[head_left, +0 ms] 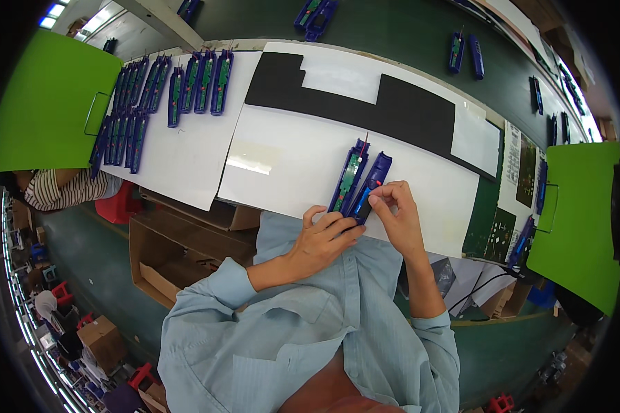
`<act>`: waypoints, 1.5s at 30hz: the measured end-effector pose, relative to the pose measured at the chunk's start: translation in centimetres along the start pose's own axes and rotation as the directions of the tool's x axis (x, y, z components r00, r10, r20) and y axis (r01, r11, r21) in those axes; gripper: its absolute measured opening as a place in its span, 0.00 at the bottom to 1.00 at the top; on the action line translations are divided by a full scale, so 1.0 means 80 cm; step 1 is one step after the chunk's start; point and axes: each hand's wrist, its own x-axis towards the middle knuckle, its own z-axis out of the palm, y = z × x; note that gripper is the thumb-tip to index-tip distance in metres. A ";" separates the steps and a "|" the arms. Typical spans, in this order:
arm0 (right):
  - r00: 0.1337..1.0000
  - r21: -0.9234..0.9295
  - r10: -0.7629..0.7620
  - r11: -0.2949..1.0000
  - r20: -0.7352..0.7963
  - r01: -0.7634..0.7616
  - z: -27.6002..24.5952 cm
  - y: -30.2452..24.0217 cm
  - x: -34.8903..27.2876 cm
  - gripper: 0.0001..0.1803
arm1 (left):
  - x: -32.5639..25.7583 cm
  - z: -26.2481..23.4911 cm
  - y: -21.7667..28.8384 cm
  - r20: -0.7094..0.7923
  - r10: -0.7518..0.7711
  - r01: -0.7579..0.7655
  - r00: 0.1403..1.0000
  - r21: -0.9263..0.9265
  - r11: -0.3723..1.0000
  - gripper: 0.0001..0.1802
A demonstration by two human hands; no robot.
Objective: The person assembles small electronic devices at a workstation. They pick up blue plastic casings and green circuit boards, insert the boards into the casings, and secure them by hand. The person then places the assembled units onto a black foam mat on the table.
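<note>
On the white tabletop in front of me lie two long dark-blue plastic housing halves side by side. The left housing half [348,177] carries a green circuit board [352,169] and a thin wire stands up from its far end. The right housing half [379,167] has a small red part and a lighter blue strip inside. My left hand [322,241] steadies the near ends of both halves, its fingers curled over them. At the right half's side my right hand [398,210] pinches with thumb and forefinger; what is between the fingertips is hidden.
A black cut-out mat [413,103] lies beyond the halves. More housings with boards [200,81] stand in rows on the left. Green panels [48,103] flank the table on both sides. Farther back, a dark-green belt [393,34] carries other housings. A cardboard box [158,255] sits below left.
</note>
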 end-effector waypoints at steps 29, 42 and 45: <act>0.979 -0.202 -0.198 0.962 -0.057 0.183 0.009 -0.015 0.025 0.14 | 0.015 -0.020 0.007 0.011 -0.088 0.089 0.996 -0.113 0.990 0.21; 0.985 -0.100 -0.163 0.980 0.062 0.169 0.021 -0.016 0.040 0.06 | 0.124 -0.040 -0.069 -0.093 0.091 -0.088 0.991 0.039 0.995 0.17; 0.985 -0.068 -0.162 0.984 0.058 0.165 0.022 -0.018 0.036 0.07 | 0.121 -0.036 -0.078 -0.083 0.117 -0.113 0.990 0.058 0.992 0.15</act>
